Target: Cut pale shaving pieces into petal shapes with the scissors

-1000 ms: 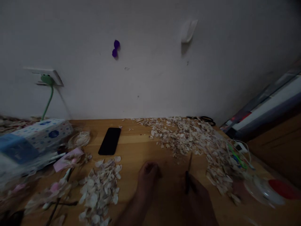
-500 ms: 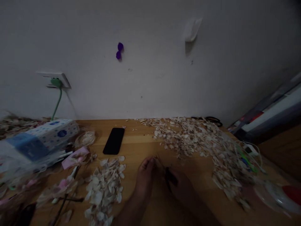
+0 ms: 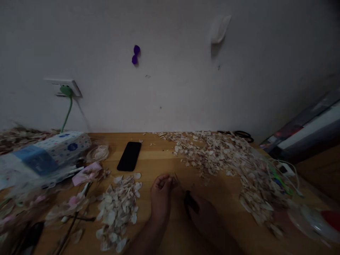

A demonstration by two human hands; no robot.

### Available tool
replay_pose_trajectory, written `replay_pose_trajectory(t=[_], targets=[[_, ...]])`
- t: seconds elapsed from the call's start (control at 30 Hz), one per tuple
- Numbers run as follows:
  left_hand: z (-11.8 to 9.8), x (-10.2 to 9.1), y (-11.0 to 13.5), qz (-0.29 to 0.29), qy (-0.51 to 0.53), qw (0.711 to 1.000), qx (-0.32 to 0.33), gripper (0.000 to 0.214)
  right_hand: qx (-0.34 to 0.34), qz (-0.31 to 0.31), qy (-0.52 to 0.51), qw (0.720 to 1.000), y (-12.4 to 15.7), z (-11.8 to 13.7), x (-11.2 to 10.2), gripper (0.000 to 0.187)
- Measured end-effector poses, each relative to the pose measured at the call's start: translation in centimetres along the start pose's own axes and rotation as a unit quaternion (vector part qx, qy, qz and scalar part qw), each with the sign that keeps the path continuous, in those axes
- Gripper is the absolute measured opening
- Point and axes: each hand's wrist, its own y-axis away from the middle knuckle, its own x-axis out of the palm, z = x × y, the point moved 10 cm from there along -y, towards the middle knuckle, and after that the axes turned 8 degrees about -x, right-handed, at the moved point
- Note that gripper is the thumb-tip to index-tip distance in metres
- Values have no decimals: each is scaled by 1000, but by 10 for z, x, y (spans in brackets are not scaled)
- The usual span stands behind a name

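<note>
My left hand [image 3: 160,193] rests on the wooden table [image 3: 159,159] with its fingers curled together in a pinch near a small pale piece that I cannot make out. My right hand [image 3: 204,216] lies just to its right, closed round a thin dark-handled tool [image 3: 186,196] whose slim tip points up and left toward the left fingertips. A pile of pale flakes [image 3: 117,209] lies left of my left hand. A much larger spread of flakes [image 3: 225,159] runs from the table's back edge round to the right.
A black phone [image 3: 129,156] lies face down behind the small pile. A tissue box [image 3: 47,152], a clear dish [image 3: 98,153] and pink-and-white clutter fill the left side. Cables [image 3: 278,173] and a clear lid with red [image 3: 318,219] sit at right; black scissors [image 3: 239,134] by the wall.
My right hand has moved left with the tool until it sits beside my left hand, and the tool's tip now leans toward the left fingers. The view has drifted slightly left.
</note>
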Motion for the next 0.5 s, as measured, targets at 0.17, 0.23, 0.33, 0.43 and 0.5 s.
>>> replay_pose_trajectory(t=[0.17, 0.23, 0.33, 0.43, 0.5], targets=[[0, 12, 4, 36, 36, 999, -5, 21, -9, -8, -15, 1000, 1, 1, 1, 35], [2, 13, 5, 33, 52, 998, -14, 20, -11, -11, -15, 1000, 1, 1, 0, 36], [7, 12, 7, 25, 69, 997, -30, 20, -22, -11, -10, 1000, 2, 5, 0, 35], [11, 13, 8, 30, 70, 996, -40, 21, -32, -10, -23, 999, 3, 10, 1, 32], [12, 15, 8, 36, 71, 996, -46, 21, -34, -9, -35, 999, 4, 11, 3, 32]])
